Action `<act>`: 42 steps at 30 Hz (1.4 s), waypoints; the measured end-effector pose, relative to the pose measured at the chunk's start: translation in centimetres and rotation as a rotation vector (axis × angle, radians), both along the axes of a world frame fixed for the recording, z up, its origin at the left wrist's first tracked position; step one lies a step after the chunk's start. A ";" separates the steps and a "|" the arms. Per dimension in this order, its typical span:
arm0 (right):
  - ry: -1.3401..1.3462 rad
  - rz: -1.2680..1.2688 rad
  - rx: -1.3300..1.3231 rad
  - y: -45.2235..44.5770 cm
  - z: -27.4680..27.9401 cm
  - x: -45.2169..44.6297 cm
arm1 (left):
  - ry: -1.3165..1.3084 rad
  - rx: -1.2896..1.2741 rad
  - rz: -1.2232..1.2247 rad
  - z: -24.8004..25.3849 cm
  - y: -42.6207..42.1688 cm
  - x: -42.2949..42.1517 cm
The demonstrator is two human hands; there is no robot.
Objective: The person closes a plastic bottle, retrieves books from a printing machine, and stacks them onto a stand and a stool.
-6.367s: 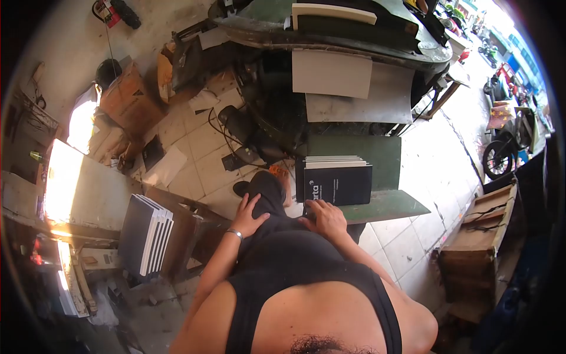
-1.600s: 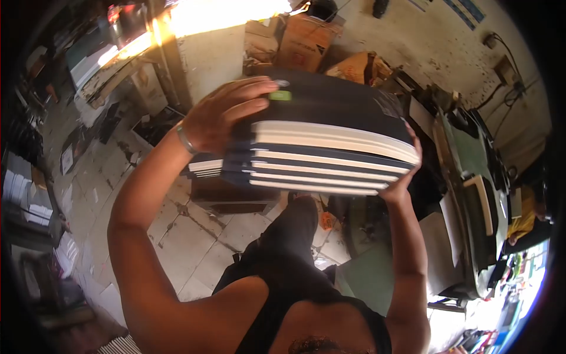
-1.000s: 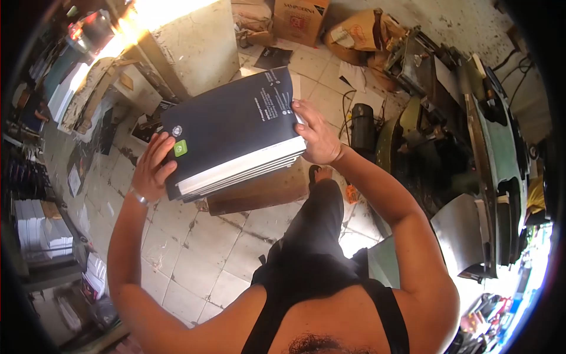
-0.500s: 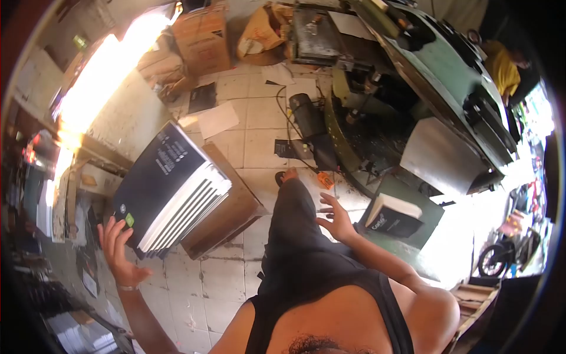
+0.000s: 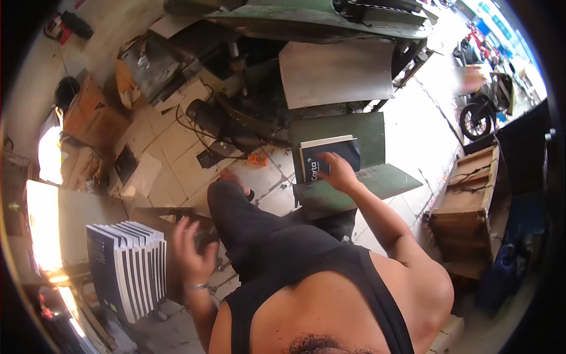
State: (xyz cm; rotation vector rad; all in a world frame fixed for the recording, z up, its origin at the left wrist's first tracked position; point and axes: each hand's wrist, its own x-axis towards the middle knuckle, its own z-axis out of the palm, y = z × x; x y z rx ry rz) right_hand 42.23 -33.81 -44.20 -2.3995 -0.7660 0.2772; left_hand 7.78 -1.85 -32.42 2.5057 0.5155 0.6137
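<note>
Tiled floor [image 5: 188, 171] borders the green tabletop [image 5: 370, 133] under the right grip [image 5: 337, 172], loosely open over a dark book [image 5: 346, 151]; the left grip [image 5: 194, 255] hangs, fingers spread, beside stacked books [image 5: 131, 271].

Left fingers [image 5: 185, 237] blurred, Carta book [image 5: 346, 154] partly hidden behind right fingers [image 5: 332, 160].
</note>
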 end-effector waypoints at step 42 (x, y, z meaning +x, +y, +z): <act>0.341 -0.540 -0.274 -13.7 -13.1 11.5 | 0.458 -0.137 -0.116 -15.4 -5.9 3.4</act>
